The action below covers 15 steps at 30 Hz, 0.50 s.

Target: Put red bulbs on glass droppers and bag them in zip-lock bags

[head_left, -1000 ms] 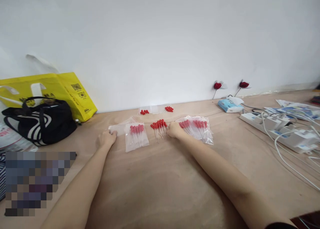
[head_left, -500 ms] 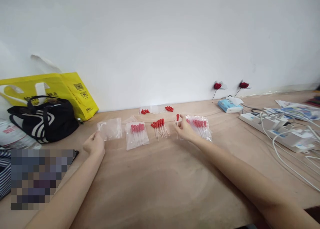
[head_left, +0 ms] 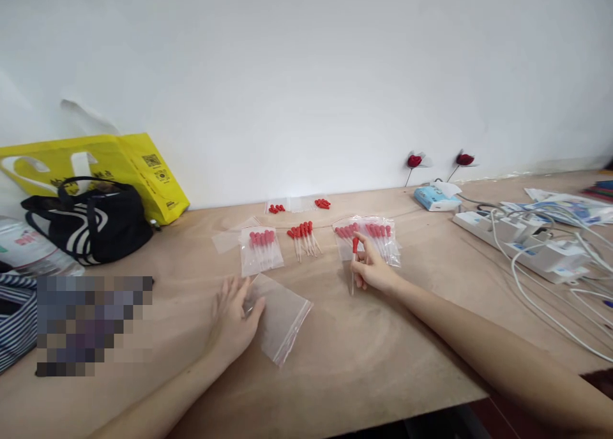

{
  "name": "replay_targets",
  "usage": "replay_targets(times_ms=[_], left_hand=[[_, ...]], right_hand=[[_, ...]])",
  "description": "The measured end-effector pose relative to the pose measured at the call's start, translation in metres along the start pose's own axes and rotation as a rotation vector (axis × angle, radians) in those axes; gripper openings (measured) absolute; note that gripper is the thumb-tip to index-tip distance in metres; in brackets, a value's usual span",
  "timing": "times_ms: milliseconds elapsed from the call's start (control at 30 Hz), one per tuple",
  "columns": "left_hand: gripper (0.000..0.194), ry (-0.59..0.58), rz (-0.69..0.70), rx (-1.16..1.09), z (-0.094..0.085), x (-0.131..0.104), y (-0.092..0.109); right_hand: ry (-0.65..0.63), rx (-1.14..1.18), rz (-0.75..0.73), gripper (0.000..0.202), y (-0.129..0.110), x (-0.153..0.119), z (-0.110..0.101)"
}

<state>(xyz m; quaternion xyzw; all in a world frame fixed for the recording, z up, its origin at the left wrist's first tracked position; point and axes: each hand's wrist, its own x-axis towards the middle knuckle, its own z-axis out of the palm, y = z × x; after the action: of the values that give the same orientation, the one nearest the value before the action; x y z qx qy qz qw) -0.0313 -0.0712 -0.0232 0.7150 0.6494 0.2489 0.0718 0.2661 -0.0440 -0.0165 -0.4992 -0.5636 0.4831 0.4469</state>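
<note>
My left hand (head_left: 235, 321) lies spread on the table, its thumb on the left edge of a flat, clear zip bag (head_left: 285, 314) with nothing in it. Between the fingertips of my right hand (head_left: 376, 270) is a red-bulbed dropper (head_left: 355, 246), held upright with its thin tip down. Just behind that hand lie zip bags of droppers (head_left: 380, 231), partly overlapping. Left of them, several loose droppers (head_left: 305, 235) are fanned out side by side. Another zip bag (head_left: 249, 263) with several droppers in it sits beyond my left hand.
Small red bulbs (head_left: 322, 203) lie in clear bags by the wall. At left stand a yellow bag (head_left: 165, 200) and a black bag (head_left: 124, 225). A white power strip (head_left: 498, 241) with cables and a blue tissue pack (head_left: 435, 200) occupy the right side.
My left hand has brought a clear zip bag from the left to the front middle and spread its fingers. My right hand has moved slightly nearer with the dropper.
</note>
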Motion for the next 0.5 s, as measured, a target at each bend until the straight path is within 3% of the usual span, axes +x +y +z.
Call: replay_targets(times_ms=[133, 233, 333, 500], left_hand=[[0.046, -0.284, 0.602, -0.056, -0.025, 0.004, 0.003], [0.044, -0.52, 0.812, 0.009, -0.039, 0.009, 0.011], [0.049, -0.654, 0.754, 0.07, -0.032, 0.01, 0.027], [0.057, -0.502, 0.411, 0.09, 0.004, 0.004, 0.067]], right_hand=[[0.007, 0.048, 0.019, 0.07, 0.002, 0.004, 0.0], [0.048, 0.1, 0.036, 0.057, 0.002, 0.005, 0.003], [0.105, 0.17, 0.012, 0.049, 0.003, 0.006, 0.007], [0.243, 0.29, -0.048, 0.049, 0.007, 0.009, 0.01]])
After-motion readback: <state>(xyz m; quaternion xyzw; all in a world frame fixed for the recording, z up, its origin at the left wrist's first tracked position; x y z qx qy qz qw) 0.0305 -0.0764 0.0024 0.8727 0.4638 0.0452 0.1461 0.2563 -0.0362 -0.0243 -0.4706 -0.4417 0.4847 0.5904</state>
